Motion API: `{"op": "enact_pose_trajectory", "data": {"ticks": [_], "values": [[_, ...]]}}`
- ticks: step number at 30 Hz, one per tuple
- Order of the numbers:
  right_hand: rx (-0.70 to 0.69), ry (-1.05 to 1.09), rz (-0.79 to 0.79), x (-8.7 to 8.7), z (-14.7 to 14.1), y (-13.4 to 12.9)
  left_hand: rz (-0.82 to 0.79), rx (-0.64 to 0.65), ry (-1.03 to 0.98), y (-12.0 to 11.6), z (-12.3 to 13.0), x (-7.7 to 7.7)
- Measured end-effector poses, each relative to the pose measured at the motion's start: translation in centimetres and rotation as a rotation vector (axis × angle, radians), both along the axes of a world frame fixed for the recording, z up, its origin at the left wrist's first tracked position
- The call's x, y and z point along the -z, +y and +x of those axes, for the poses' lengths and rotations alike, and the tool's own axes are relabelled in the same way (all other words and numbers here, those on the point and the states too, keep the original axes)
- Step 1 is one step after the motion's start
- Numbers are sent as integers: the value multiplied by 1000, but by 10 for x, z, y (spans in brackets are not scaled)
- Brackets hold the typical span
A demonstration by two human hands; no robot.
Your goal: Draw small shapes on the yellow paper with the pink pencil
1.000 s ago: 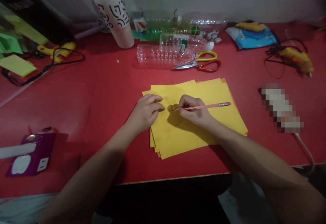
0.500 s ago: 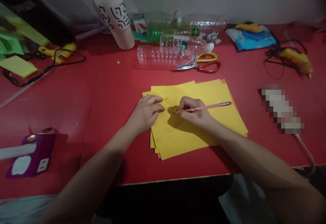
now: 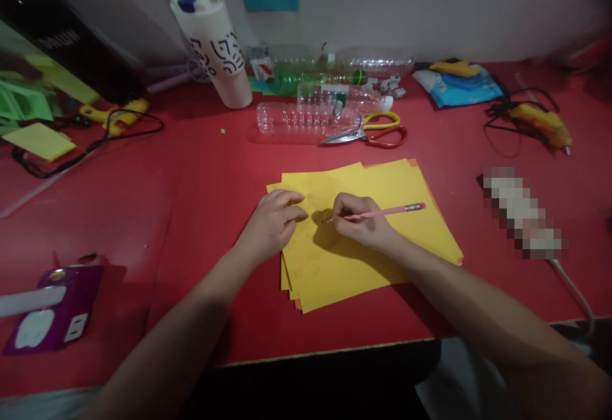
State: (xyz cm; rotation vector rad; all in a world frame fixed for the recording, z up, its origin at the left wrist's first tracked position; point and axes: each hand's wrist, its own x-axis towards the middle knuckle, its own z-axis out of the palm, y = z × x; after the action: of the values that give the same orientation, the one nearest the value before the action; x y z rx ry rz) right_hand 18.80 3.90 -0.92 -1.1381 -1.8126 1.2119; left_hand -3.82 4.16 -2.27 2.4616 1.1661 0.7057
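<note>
A stack of yellow paper sheets [image 3: 382, 184] lies on the red table, with orange edges peeking out beneath. My right hand [image 3: 358, 217] is closed round a pink pencil [image 3: 389, 211], its eraser end pointing right and its tip at the paper near a dark patch of shadow. Faint marks show on the top sheet's left part. Flat on the left edge of the stack rests my left hand [image 3: 275, 222], fingers stretched out and holding nothing.
Beyond the paper lie scissors [image 3: 366, 135] with yellow and red handles and several clear plastic bottles [image 3: 306, 120]. A white tumbler [image 3: 215, 50] stands behind. Yellow glue guns [image 3: 540, 120] with black cords lie to both sides. At left is a purple packet [image 3: 57, 305].
The camera view has tilted up slightly, so everything appears lower. My right hand still grips the pencil near the same spot, and my left hand stays on the paper.
</note>
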Motion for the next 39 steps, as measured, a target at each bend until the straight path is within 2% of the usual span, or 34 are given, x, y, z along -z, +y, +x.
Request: {"op": "enact_pose_trajectory", "data": {"ticks": [18, 39], "values": [[-48, -26, -51, 1, -1, 0, 4, -3, 12, 0, 1, 1], [39, -10, 23, 3, -1, -2, -32, -15, 9, 0, 1, 0]]}}
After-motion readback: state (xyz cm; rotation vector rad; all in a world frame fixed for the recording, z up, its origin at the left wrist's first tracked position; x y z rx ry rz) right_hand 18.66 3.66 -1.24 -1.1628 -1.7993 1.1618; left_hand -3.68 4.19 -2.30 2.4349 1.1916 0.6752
